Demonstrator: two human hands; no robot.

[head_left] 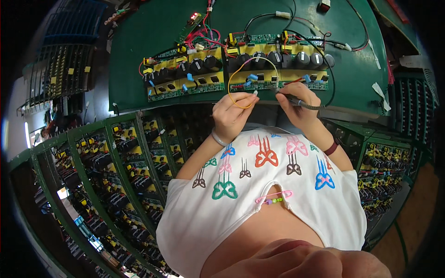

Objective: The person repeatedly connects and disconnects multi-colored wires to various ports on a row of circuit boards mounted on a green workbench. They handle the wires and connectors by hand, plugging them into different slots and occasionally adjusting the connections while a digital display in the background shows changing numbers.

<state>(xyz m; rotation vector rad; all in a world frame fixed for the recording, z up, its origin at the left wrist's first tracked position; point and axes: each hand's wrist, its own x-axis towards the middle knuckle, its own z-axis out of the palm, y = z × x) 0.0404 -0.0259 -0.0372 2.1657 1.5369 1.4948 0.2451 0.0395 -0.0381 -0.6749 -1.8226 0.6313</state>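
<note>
My left hand [227,113] pinches a small white connector [255,92] in front of the right-hand circuit board [241,84]. A thin yellow wire [230,83] loops up from near these fingers and over the board. Beside it, my right hand [303,109] is closed around a dark, slender pen-like tool [296,101], its tip toward the board's near edge. A black cable [333,85] curves down to this hand from the board's far side. A second circuit board [185,88] lies end to end on the left. Both carry black capacitors, yellow parts and blue discs.
A small module [190,28] with lit red digits sits behind the boards, joined by pink and red wires. The green mat [139,28] covers the bench. Green racks [109,153] full of boards stand near left, with another rack [384,171] at right.
</note>
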